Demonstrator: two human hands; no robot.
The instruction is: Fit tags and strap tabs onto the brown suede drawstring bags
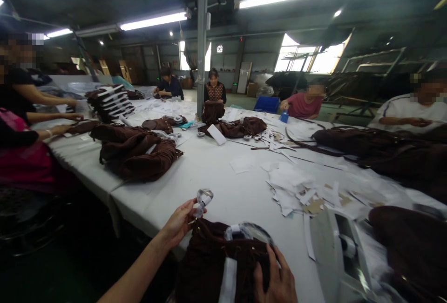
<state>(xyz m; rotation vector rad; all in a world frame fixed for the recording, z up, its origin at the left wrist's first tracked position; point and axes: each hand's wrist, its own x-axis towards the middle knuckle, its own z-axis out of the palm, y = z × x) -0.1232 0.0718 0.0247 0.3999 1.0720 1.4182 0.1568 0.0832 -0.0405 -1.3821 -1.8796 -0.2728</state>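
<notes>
Right in front of me, at the table's near edge, a dark brown bag (209, 265) stands with its top towards me. A pale strip (228, 277) hangs down its front, and clear plastic wrapping (244, 231) shows at its opening. My left hand (181, 224) is closed at the bag's upper left corner, pinching a piece wrapped in clear plastic (204, 197); what is inside it I cannot make out. On the bag's right side, my right hand (275, 277) grips the brown material, fingers over the upper edge and thumb on the front.
More brown bags (139, 151) lie on the white table (209, 168) at left, with others (391, 147) at right. Paper scraps (293, 182) and a grey tape dispenser (331, 247) are to my right. Several people sit or stand around the table; a post (201, 42) rises behind it.
</notes>
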